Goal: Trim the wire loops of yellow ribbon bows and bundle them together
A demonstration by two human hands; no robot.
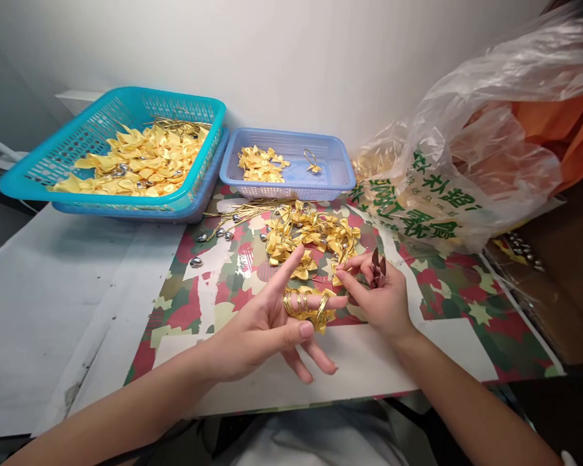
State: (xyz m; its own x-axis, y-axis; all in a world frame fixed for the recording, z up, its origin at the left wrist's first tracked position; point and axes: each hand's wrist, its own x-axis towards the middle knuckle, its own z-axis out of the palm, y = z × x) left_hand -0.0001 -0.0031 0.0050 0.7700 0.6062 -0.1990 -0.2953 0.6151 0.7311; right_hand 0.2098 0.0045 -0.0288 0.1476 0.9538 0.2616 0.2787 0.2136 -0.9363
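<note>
My left hand (252, 330) is held palm toward me with its fingers spread. Several gold cord loops (298, 302) with yellow ribbon flowers (320, 319) are threaded over one outstretched finger. Thumb and index finger of my right hand (386, 301) pinch a yellow ribbon flower (339, 275), partly hidden by the fingertips. A dark, two-pointed tool, perhaps small snips (377, 266), sticks up from behind the fingers of that hand. Just beyond both hands lies a pile of yellow ribbon flowers on gold cord loops (291, 239).
A turquoise basket (208, 107) heaped with yellow ribbon pieces stands back left. Beside it, a blue basket (320, 137) holds yellow flowers. Gold cords (243, 212) and silver beads (195, 262) lie on the patterned sheet (175, 323). A plastic bag (437, 188) stands at right.
</note>
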